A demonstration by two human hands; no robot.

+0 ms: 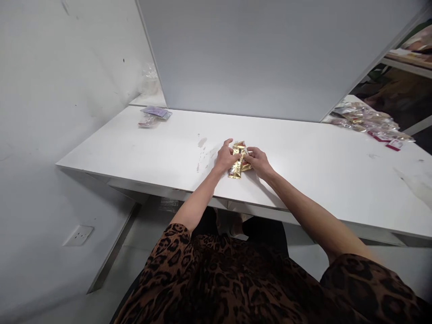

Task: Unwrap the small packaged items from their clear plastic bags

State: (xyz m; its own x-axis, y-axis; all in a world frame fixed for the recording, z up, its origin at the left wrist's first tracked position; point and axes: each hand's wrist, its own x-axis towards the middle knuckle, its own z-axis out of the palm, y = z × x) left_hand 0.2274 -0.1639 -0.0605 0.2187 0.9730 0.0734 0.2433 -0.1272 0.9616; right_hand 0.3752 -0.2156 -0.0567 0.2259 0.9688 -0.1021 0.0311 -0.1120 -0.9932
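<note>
Two shiny gold packets are between my hands, just above or on the white table (175, 148); I cannot tell whether they touch it. The front gold packet (235, 170) is long and narrow, and my left hand (225, 156) grips its left side with the thumb across its face. Behind and to the right, partly covered, is a second gold packet (246, 166) with reddish print. My right hand (259, 161) pinches it at its right edge, thumb and fingers closed. The fingers under the packets are hidden.
Purple and clear plastic packets (155, 112) lie at the table's back left. Several clear bags with red labels (366, 121) are heaped at the back right. A grey panel (243, 58) rises along the back edge, and a wall socket (79, 235) is at lower left.
</note>
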